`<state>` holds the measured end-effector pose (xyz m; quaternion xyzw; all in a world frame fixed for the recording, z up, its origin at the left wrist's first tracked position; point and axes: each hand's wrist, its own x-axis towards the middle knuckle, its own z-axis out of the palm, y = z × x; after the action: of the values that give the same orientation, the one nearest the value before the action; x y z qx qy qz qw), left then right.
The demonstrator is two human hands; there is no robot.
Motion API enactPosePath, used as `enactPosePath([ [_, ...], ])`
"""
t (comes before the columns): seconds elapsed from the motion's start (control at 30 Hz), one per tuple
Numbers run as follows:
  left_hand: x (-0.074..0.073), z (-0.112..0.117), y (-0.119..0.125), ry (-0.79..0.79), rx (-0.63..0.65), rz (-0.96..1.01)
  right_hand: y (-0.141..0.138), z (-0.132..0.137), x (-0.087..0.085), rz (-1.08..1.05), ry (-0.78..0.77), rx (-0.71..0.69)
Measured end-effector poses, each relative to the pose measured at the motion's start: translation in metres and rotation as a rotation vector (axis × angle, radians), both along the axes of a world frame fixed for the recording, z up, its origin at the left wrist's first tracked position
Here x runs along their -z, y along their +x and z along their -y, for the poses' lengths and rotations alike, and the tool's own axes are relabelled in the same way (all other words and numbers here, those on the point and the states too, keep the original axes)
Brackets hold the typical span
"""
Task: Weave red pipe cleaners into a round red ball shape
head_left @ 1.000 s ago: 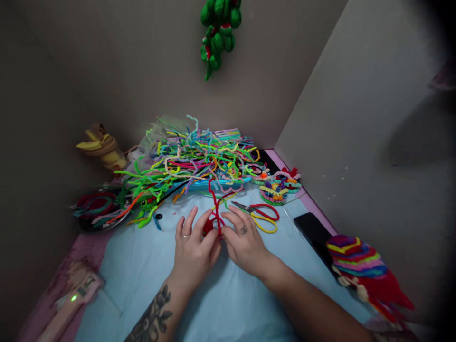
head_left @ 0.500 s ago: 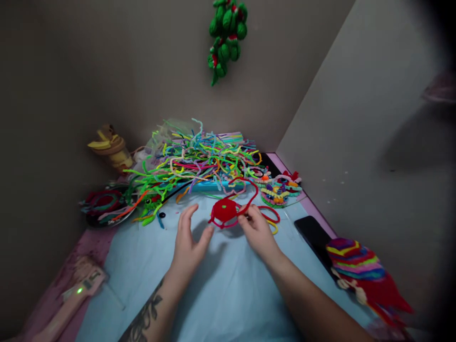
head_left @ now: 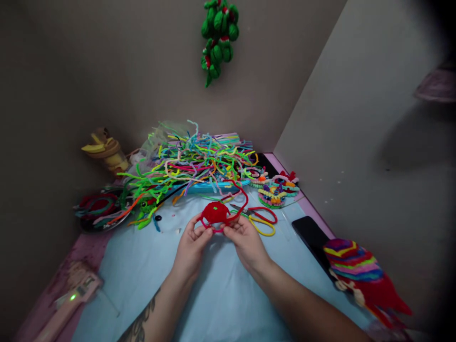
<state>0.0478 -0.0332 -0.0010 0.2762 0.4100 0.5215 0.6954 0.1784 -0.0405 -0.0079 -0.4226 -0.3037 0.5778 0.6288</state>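
The light blue cloth point(head_left: 221, 294) is covering the table, with the heap of coloured pipe cleaners point(head_left: 192, 161) lying along its far edge. The left hand point(head_left: 190, 249), loose and clear of the work half a second ago, is now pinching the lower rim of the red pipe-cleaner disc point(head_left: 215, 212) alongside the right hand point(head_left: 247, 242). Both are gripping it two-handed, raised just above the cloth near the scissors point(head_left: 251, 213), its loose tail arching rightward.
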Motion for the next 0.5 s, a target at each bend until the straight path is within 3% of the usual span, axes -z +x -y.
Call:
enactPosePath([
  [0.27,-0.0014,-0.0002,-0.0022,-0.050,0.032,0.143,0.0058,-0.0040,-0.0009,-0.032,-0.019,0.060],
  [0.5,0.0000,0.0012,0.0002,-0.018,0.051,0.081,0.0013,0.0012,0.0002,0.024,-0.018,-0.053],
])
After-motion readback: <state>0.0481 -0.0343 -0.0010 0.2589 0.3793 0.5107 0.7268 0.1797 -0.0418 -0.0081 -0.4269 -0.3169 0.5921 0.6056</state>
